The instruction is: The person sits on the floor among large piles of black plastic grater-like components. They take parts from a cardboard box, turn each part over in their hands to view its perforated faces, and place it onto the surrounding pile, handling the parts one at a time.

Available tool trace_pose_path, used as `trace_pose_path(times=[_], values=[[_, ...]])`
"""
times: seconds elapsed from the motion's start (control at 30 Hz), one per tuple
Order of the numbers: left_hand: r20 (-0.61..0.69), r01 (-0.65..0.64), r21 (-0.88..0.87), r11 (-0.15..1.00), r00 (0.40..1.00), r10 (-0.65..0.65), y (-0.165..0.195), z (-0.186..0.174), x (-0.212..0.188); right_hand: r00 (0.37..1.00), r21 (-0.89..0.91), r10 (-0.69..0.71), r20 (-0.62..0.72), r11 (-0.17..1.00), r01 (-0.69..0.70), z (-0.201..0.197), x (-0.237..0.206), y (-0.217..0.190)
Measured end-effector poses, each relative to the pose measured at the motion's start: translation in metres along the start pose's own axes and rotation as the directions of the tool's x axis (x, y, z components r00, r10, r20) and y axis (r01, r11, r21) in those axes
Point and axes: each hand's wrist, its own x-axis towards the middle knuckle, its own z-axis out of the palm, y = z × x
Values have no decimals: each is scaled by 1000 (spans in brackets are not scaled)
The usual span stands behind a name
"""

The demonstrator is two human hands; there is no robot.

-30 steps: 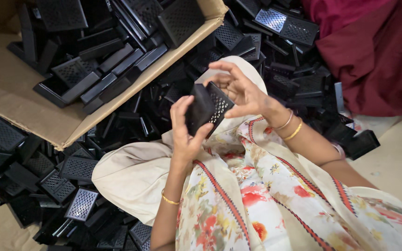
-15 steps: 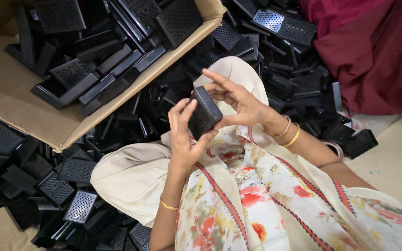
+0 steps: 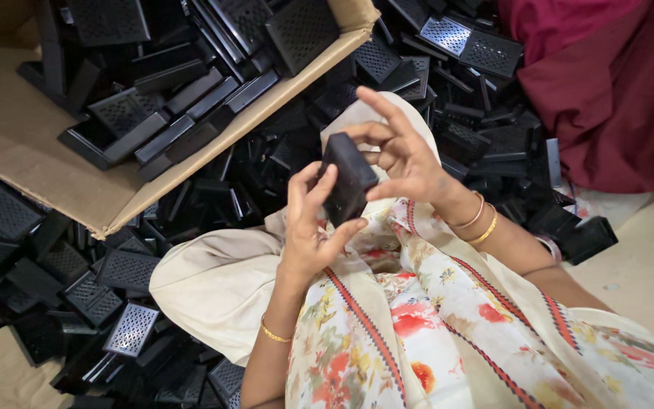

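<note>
Black plastic part (image 3: 348,185) turned since earlier frame, plain side now facing us. Our left hand (image 3: 310,223) and right hand (image 3: 403,155) both grip it above cardboard box (image 3: 54,163) and loose black pile (image 3: 77,280).

Open passage is left only at the bare floor (image 3: 645,265) lower right. The centre and left are blocked by heaped black grille parts (image 3: 115,273); the upper left is walled by a cardboard box (image 3: 32,151).

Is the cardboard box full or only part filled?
Part filled. The cardboard box holds black perforated parts heaped toward its right side, while bare cardboard floor shows at its left. Its far end is out of view.
</note>
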Motion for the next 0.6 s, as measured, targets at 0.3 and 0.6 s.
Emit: trace_pose_path(times=[0.3, 0.6], values=[[-240, -140, 326, 935, 945, 224, -10, 11, 1, 952, 227, 181, -248, 966, -125, 4, 0, 26], [-246, 210, -194, 958, 935, -255, -14, -1, 5, 958, -174, -37, -286, 985, -14, -11, -7, 46]])
